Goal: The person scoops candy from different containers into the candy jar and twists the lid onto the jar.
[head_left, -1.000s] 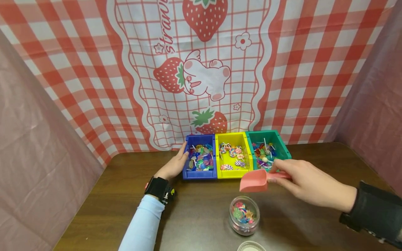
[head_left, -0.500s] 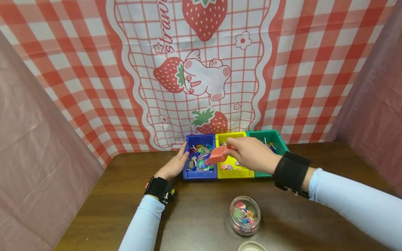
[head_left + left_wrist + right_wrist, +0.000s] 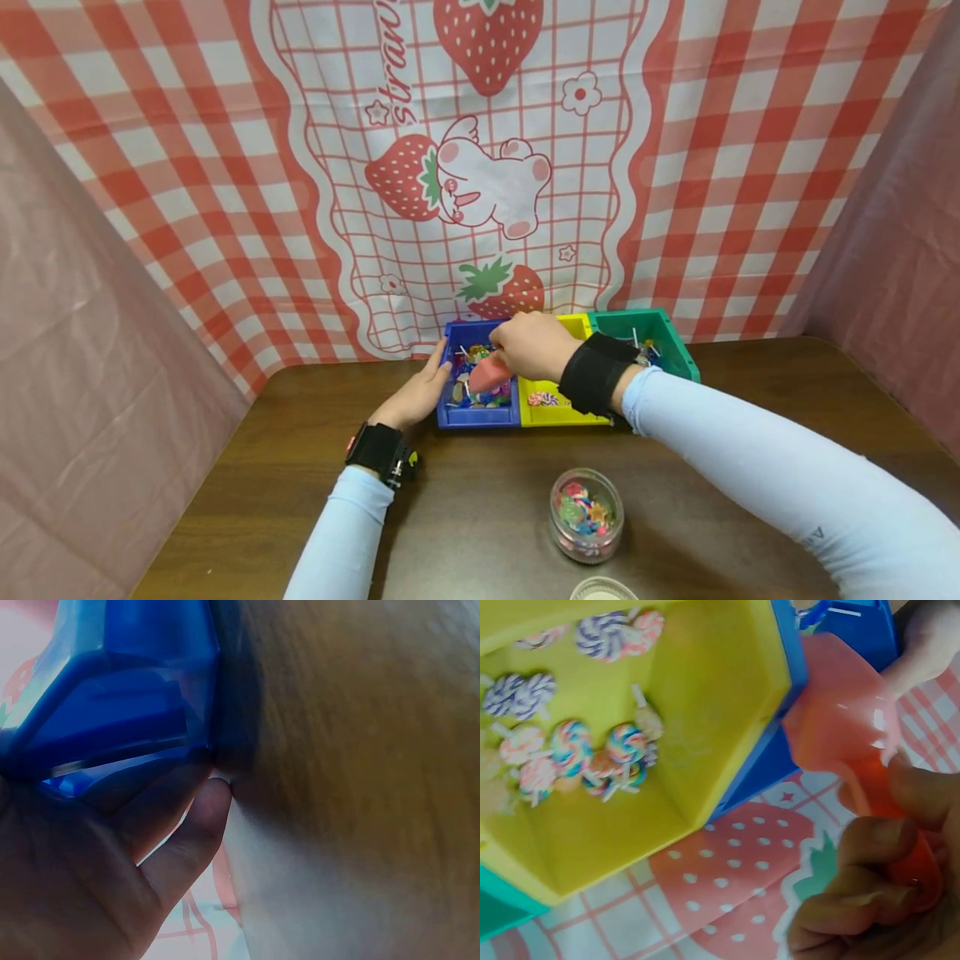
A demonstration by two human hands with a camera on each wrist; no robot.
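My right hand grips a pink scoop by its handle, its fingers curled round it in the right wrist view. The scoop's head overlaps the blue bin, which holds mixed colourful candy-shaped pieces and small lollipops. Against the bin's left wall lies my left hand, fingers extended; the left wrist view shows its fingertips by the bin's lower edge. Joined to the blue one is a yellow bin with swirled toy lollipops, then a green bin. My right hand and forearm hide parts of both.
A glass jar with colourful pieces inside stands on the brown wooden table, nearer than the bins. A round pale lid shows at the bottom edge. Behind the bins hangs a checked strawberry cloth.
My right hand has carried the scoop from above the jar, left across the yellow bin, to the blue bin. My left hand stays at the blue bin's side.
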